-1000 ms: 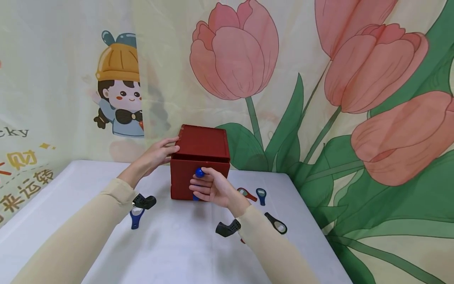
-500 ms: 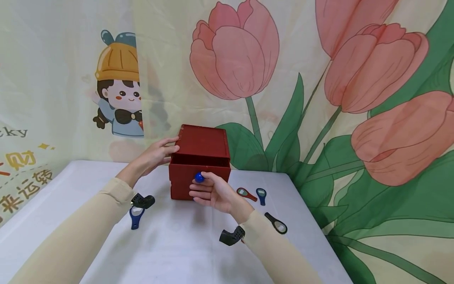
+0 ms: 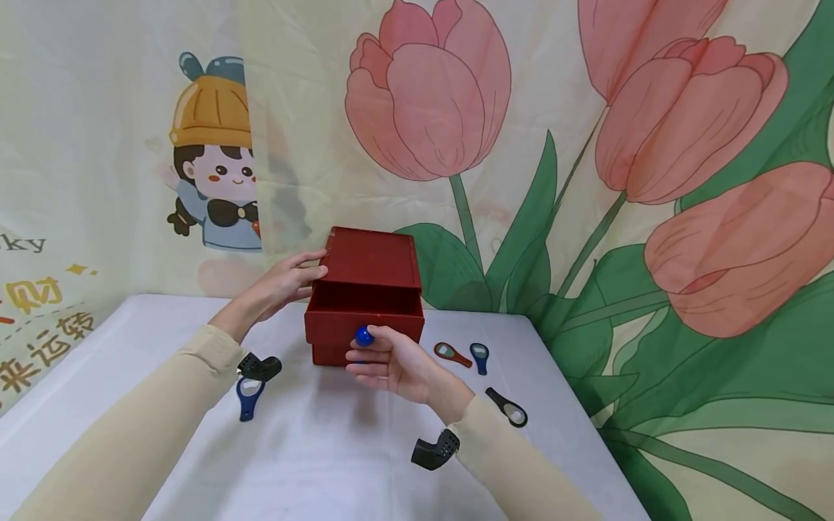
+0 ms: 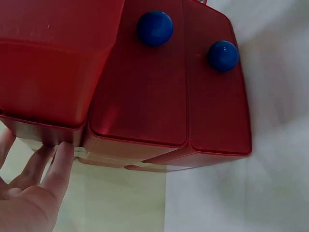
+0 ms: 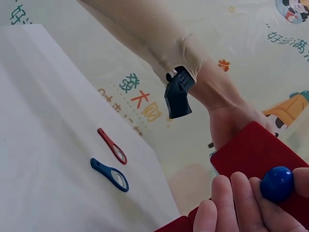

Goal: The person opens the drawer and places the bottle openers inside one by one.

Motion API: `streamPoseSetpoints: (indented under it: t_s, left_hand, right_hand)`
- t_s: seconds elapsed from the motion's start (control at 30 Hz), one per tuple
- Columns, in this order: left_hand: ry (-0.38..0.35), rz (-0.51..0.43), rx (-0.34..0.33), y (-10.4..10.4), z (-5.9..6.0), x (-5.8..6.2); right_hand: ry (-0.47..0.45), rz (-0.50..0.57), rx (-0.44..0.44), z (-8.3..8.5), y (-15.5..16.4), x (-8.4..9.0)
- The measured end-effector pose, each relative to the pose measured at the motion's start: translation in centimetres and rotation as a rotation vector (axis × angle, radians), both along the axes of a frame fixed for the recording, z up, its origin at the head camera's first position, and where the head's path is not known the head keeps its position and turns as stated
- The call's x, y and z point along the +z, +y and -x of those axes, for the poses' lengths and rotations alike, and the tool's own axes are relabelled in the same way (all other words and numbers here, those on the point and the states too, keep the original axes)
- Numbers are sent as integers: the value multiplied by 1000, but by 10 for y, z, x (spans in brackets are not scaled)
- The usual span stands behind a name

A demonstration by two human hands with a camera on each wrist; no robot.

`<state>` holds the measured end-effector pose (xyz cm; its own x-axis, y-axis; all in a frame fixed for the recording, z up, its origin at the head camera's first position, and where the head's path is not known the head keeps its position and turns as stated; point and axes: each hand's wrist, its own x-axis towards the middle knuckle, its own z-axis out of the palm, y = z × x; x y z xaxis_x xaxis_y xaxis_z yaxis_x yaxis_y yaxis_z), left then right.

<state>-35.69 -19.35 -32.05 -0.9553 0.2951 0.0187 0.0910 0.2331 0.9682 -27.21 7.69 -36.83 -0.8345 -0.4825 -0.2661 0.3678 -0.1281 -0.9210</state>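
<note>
A dark red drawer box (image 3: 371, 257) stands at the back of the table. Its top drawer (image 3: 339, 325) juts out at the front, showing a dark gap under the box's top. My right hand (image 3: 397, 362) pinches that drawer's blue knob (image 3: 364, 336) between thumb and index finger; the other fingers extend below it. In the right wrist view the knob (image 5: 277, 184) sits between the fingertips. My left hand (image 3: 280, 286) rests against the box's upper left side, fingers (image 4: 60, 169) fairly straight. The left wrist view shows lower drawer fronts (image 4: 140, 92) with blue knobs (image 4: 154, 28), pushed in.
Flat bottle-opener-like pieces with oval loop ends lie on the white table (image 3: 313, 449): a red one (image 3: 452, 354), a blue one (image 3: 479, 358) and a black one (image 3: 508, 407) at right, another blue one (image 3: 250, 398) at left. A printed cloth (image 3: 554, 239) hangs behind.
The right hand has pulled the top drawer toward me by its knob, widening the dark gap behind the drawer front. The left hand has stayed on the box's side.
</note>
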Motion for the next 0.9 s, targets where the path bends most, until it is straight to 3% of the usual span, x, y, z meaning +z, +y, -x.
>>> streamPoseSetpoints:
  t_s: [0.53,0.9]
  left_hand:
    - [6,28,-1,-2,1,1]
    - [8,15,-40,-2,2,1]
  right_hand:
    - [45,-32,30,-18,5,1]
    - [46,-35,61,-30,11,0]
